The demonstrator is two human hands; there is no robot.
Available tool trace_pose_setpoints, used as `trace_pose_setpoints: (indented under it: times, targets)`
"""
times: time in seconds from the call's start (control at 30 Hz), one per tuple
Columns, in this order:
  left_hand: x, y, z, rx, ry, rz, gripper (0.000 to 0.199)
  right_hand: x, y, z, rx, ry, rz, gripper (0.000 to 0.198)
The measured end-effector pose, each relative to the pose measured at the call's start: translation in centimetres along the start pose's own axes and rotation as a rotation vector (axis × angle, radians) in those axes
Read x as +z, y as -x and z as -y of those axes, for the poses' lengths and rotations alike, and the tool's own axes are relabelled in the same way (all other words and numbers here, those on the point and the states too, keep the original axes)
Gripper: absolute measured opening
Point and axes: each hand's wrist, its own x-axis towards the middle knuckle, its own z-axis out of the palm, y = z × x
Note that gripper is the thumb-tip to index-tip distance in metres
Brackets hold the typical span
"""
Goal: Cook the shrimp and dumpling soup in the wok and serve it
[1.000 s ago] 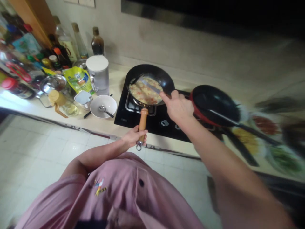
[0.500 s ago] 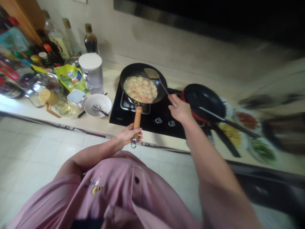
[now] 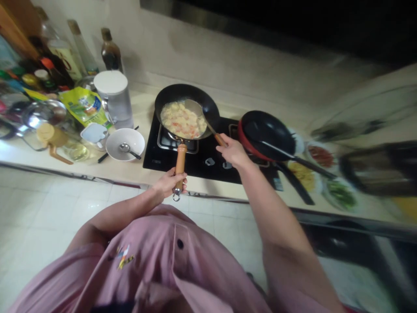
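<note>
My left hand is wrapped round the wooden handle of a black wok, which sits over the left burner. Pale yellow food with reddish bits fills the middle of the wok. Gripped in my right hand is a spatula with a wooden grip. Its broad metal blade rests at the far right of the food, its lower edge partly hidden there. To the right of that hand, a red pan with a dark inside stands on the stove.
A white bowl with a spoon, a lidded pitcher and an oil jug stand left of the stove. Bottles line the wall. Dishes of red pieces and chopped greens are at the right, near a long-handled utensil.
The spatula blade has moved from the wok's upper side wall down to the food. My right hand went with it, still gripping. The whole view has shifted somewhat left.
</note>
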Motion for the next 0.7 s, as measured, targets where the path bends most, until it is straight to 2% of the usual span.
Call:
trace_pose_setpoints:
  times: [0.07, 0.23, 0.37, 0.47, 0.53, 0.7]
  targets:
    - [0.0, 0.0, 0.0, 0.002, 0.003, 0.006, 0.026, -0.5, 0.4, 0.0, -0.013, 0.004, -0.02, 0.064]
    - [0.1, 0.1, 0.0, 0.003, 0.006, 0.007, 0.026, -1.7, 1.1, 0.2, 0.065, 0.064, -0.072, 0.064]
    - [0.0, 0.0, 0.0, 0.01, 0.017, 0.022, 0.03, -1.7, 1.6, 0.2, 0.086, 0.052, -0.041, 0.065]
    - [0.0, 0.1, 0.0, 0.01, 0.005, 0.016, 0.028, -2.5, 2.6, 0.6, 0.035, 0.098, -0.015, 0.063]
    - [0.0, 0.1, -0.1, 0.003, -0.004, 0.01, 0.029, -3.8, 3.7, 1.4, -0.024, 0.246, -0.029, 0.062]
    - [0.2, 0.3, -0.3, -0.017, 0.01, 0.01, 0.031, -8.8, 7.1, 4.4, -0.061, 0.823, -0.07, 0.057]
